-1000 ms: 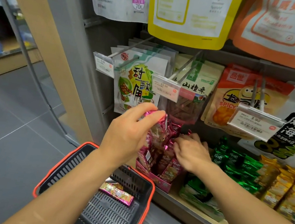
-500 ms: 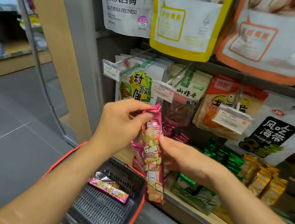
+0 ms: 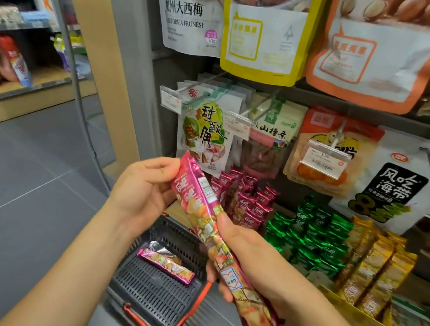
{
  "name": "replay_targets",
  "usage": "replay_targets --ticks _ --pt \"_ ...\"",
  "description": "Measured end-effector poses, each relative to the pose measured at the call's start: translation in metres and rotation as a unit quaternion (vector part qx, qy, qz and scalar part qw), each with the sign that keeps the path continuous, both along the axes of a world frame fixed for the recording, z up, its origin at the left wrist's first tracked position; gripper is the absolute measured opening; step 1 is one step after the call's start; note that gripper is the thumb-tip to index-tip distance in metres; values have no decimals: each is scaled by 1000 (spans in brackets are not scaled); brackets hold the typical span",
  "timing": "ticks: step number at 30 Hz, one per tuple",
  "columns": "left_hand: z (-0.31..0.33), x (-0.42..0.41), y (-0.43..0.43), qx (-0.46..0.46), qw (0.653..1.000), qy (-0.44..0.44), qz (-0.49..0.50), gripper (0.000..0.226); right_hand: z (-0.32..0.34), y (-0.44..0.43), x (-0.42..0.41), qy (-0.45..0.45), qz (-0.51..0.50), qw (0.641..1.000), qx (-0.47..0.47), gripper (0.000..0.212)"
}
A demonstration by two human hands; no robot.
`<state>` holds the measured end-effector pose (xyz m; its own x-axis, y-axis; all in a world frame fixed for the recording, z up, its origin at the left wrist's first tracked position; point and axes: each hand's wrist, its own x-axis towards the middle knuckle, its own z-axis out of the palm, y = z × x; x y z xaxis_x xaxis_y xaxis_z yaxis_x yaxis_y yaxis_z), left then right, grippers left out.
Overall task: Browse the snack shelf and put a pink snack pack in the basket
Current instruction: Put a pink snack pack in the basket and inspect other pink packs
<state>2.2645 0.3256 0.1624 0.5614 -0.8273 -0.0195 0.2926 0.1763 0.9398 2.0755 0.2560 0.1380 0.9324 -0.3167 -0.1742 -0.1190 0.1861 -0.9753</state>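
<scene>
A long pink snack pack (image 3: 202, 203) slants in front of the shelf, above the basket's right side. My left hand (image 3: 145, 191) grips its upper end. My right hand (image 3: 246, 257) holds its lower half, thumb on the front. A dark basket with an orange rim (image 3: 164, 294) sits on the floor below my hands. Inside it lies another pink snack pack (image 3: 165, 264). More pink packs (image 3: 244, 199) stand in a box on the shelf behind my hands.
Green packs (image 3: 307, 236) and yellow packs (image 3: 374, 265) fill the shelf to the right. Hanging bags and price tags (image 3: 324, 157) on metal pegs jut out above. A grey shelf post (image 3: 128, 61) stands to the left, grey floor beyond.
My left hand lifted a pink pack out of the shelf box and drew it toward me. My right hand left the box and took hold of the pack's lower half.
</scene>
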Motion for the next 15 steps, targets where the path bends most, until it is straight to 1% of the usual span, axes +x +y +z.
replay_targets --ticks 2,4,5,6,7,9,11,12,14,15 --pt "0 1 1 5 997 -75 31 14 1 -2 -2 3 11 1000 7 43" --pt "-1 3 3 21 981 -177 76 18 0 -4 -6 13 10 1000 3 44" --pt "-1 3 4 24 973 -211 92 21 -1 -4 -6 18 2 1000 -9 46" --pt "-2 3 5 18 969 -227 96 22 -3 -3 -6 23 -13 999 -32 49" --pt "-2 2 6 9 970 -226 85 20 -5 -2 -5 26 -35 997 -67 51" --pt "-1 0 7 -14 981 -192 26 10 -9 1 -2 35 -83 985 -147 49" --pt "-1 -2 7 -16 985 -170 -22 22 -11 4 0 55 -124 968 -210 39" --pt "-2 -3 5 -8 983 -183 -20 23 -12 6 1 68 -141 957 -244 38" --pt "-3 -6 3 10 976 -215 21 10 -14 9 2 97 -162 929 -317 42" --pt "-3 -9 2 14 976 -211 45 6 -14 11 3 106 -168 920 -338 46"
